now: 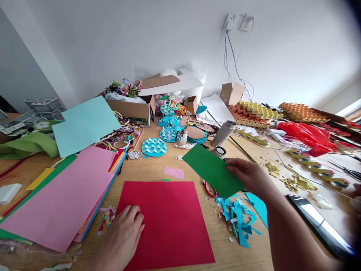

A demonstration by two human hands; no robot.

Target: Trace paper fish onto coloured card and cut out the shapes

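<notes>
"Green paper point(211, 169): hands?"

"Right hand point(249, 174) pinches its right-hand edge. Left hand point(124, 229) loosely open, resting on red sheet point(172, 222), left side."

"Lie?"

"Beyond red sheet's far right corner; right hand nearer. Long axis slants, far left to near right, over worktop point(234, 259)."
</notes>
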